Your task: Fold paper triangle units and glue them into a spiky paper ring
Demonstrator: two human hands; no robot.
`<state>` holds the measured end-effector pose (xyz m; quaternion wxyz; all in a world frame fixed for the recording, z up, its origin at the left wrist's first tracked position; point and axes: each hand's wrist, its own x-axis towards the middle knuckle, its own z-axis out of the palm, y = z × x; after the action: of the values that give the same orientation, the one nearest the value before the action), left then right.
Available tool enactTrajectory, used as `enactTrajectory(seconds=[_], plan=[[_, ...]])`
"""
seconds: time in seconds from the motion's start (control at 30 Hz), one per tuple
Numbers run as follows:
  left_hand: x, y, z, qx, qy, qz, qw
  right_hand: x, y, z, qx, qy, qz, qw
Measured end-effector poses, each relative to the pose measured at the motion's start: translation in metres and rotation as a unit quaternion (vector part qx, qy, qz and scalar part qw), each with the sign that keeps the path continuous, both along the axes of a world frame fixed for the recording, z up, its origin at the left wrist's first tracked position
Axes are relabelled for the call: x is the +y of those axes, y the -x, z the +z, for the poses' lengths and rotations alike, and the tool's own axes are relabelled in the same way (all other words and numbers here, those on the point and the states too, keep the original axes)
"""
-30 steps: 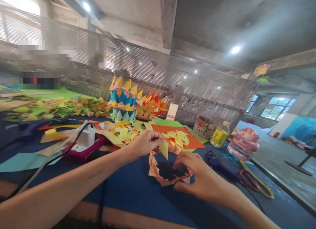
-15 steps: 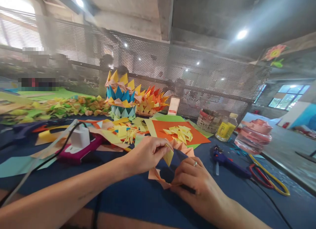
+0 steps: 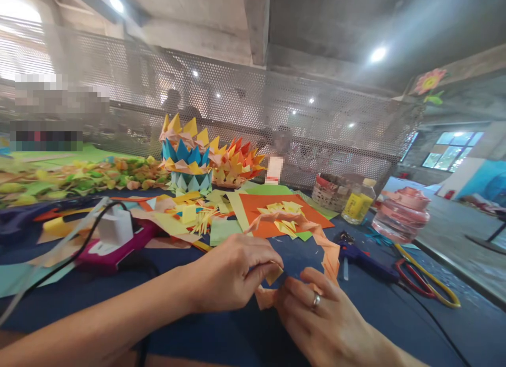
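A ring of folded peach paper [image 3: 330,256] stands over the blue tabletop. My right hand [image 3: 318,309], with a ring on one finger, is closed on the near side of this band. Pinched in my left hand [image 3: 241,269] is a small folded yellow paper piece [image 3: 273,273], held close to the band's near edge; whether the two touch is hard to tell. Behind the band, a pile of folded yellow paper pieces [image 3: 286,211] lies on an orange sheet [image 3: 256,227]. Finished-looking paper crowns [image 3: 185,156] in peach, blue and yellow stand further back.
To the right lie a blue glue gun [image 3: 369,260] and scissors [image 3: 430,282] with red and yellow handles. A woven basket [image 3: 331,192], yellow-labelled bottle [image 3: 359,202] and pink-lidded jug [image 3: 402,216] stand behind. A magenta power strip [image 3: 118,251] with cables sits left, among paper scraps.
The peach band has been raised and turned, so more of its loop shows. My left hand has brought the yellow piece lower, nearer my right fingers. The view has shifted slightly.
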<state>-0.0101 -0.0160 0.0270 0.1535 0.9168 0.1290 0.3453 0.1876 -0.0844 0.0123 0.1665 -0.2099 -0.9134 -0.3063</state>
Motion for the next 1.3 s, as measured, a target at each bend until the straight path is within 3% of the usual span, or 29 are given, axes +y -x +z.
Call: enactTrajectory(seconds=[0.5, 0.7, 0.97, 1.3], plan=[[-0.003, 0.001, -0.001, 0.034, 0.001, -0.006, 0.999, 0.006, -0.006, -0.007, -0.004, 0.008, -0.024, 1.0], [-0.002, 0.001, 0.0, 0.04, 0.018, 0.005, 0.999, 0.01, 0.001, -0.004, 0.063, 0.0, -0.04, 0.997], [-0.004, 0.0, 0.0, 0.05, 0.054, 0.008, 0.997, 0.013, 0.0, -0.004, 0.177, 0.133, -0.089, 0.971], [-0.005, -0.002, 0.001, 0.049, 0.057, 0.002, 0.997, 0.015, -0.001, -0.006, 0.179, 0.163, -0.101, 0.965]])
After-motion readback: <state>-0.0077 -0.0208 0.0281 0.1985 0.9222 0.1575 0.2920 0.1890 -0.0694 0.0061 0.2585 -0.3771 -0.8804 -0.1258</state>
